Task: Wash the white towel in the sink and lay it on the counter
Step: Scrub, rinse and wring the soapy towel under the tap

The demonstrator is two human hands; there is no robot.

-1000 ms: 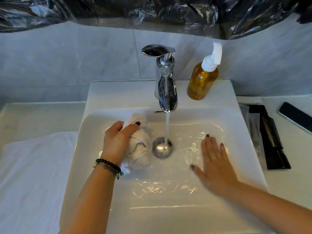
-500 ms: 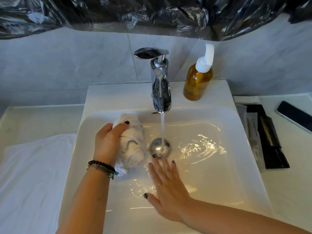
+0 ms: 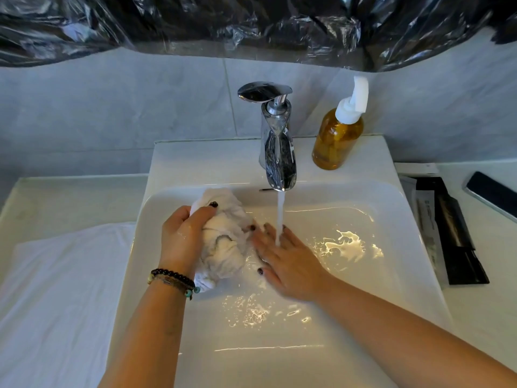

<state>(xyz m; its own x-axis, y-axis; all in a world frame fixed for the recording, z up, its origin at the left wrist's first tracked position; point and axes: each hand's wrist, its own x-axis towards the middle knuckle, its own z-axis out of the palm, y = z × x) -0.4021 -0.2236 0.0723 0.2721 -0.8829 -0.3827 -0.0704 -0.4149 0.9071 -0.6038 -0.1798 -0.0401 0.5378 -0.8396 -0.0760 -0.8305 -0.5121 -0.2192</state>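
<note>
White towel [image 3: 223,242] sits bunched in the sink [image 3: 321,345], gripped by the left hand [image 3: 181,236]; the right hand [image 3: 282,261], fingers spread, lies under the running water. Washing is underway; next, likely both hands wringing it.

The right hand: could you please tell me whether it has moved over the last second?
Yes. The right hand has slid leftward across the sink basin, from right of the drain to under the faucet stream, beside the white towel.

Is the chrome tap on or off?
On: a stream of water falls from the chrome tap spout onto the right hand in the white basin.
</note>
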